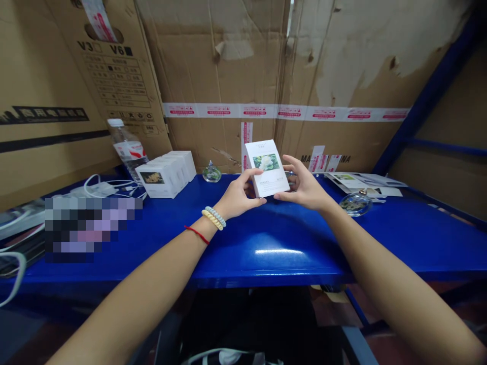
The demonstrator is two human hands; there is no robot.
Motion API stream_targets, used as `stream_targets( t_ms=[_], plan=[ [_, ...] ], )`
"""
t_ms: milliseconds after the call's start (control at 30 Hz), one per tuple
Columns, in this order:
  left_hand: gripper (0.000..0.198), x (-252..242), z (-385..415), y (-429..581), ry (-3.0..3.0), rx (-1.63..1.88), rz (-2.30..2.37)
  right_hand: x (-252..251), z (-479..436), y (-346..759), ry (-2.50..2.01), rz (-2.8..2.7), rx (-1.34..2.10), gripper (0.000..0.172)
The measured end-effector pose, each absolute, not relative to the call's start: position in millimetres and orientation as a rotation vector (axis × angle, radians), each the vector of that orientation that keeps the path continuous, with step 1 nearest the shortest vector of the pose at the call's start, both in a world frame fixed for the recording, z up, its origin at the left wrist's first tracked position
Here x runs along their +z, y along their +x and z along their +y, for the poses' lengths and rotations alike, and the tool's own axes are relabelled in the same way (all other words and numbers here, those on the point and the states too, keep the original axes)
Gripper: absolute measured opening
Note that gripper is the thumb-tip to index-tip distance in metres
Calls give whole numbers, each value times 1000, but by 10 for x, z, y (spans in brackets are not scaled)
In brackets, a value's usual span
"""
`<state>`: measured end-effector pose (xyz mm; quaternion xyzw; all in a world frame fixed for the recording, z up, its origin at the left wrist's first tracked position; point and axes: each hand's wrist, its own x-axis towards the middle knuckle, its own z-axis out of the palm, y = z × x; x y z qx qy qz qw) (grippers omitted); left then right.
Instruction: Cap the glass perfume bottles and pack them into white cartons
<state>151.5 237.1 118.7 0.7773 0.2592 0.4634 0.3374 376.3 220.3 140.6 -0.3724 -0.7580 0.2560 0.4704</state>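
A small white cardboard box (269,170) with a white-flower picture on its front is held up above the blue table, tilted slightly. My left hand (243,191) is closed on its lower left side, thumb under the front and a finger across it. At the right side of the box my right hand (304,185) curls around the edge, its thumb at the lower right corner and its upper fingers a little apart. Part of a clear glass object shows behind, between box and right hand. A round glass bottle (355,204) lies to the right of that hand.
A row of similar white boxes (162,177) stands at the left by a plastic water bottle (128,147). Another small glass bottle (211,173) sits at the back. Papers (365,182) lie at the right, cables (91,188) at the left. Cardboard (228,61) walls the rear.
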Motion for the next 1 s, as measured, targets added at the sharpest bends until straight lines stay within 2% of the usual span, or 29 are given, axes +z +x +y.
stream_targets(
  t_ms=[133, 300, 400, 500, 733, 1000],
  plan=[
    [66, 1213, 2373, 1490, 2100, 1217, 653, 1419, 2209, 3716, -885, -1670, 876, 109],
    [54, 1204, 2366, 1471, 2346, 1168, 659, 1464, 2212, 3712, -931, -1674, 1105, 78],
    [52, 1133, 2412, 1475, 2429, 1164, 676, 1470, 2203, 3724, -947, -1691, 1131, 70],
    [60, 1077, 2451, 1495, 2357, 1163, 704, 1466, 2193, 3728, -945, -1703, 1111, 70],
    [100, 1112, 2410, 1514, 2157, 1063, 749, 1439, 2201, 3722, -968, -1771, 1089, 68],
    [106, 1105, 2390, 1496, 2237, 823, 811, 1421, 2236, 3787, -1027, -1763, 1172, 50]
  ],
)
